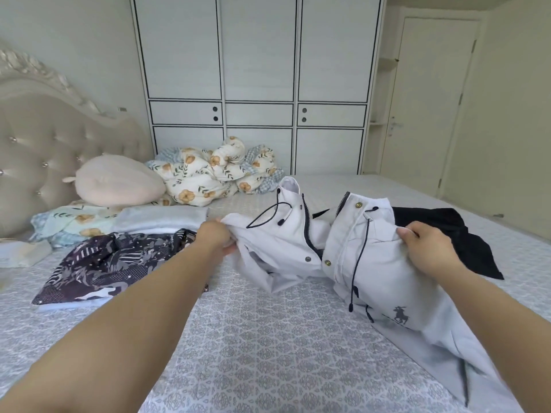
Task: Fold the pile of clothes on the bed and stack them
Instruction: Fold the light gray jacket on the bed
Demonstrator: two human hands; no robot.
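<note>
**Jacket held up, not yet folded**

Jacket (372,263), white, hanging bunched over middle of bed (268,353). Left hand (216,235) pinching one shoulder, right hand (429,248) curled round the other. Patterned shirt (104,263) lying flat to the left, black garment (453,234) far right. Risks: dangling cords (357,263) or open zipper snagging, thick cloth slipping, fold going lopsided.
</note>
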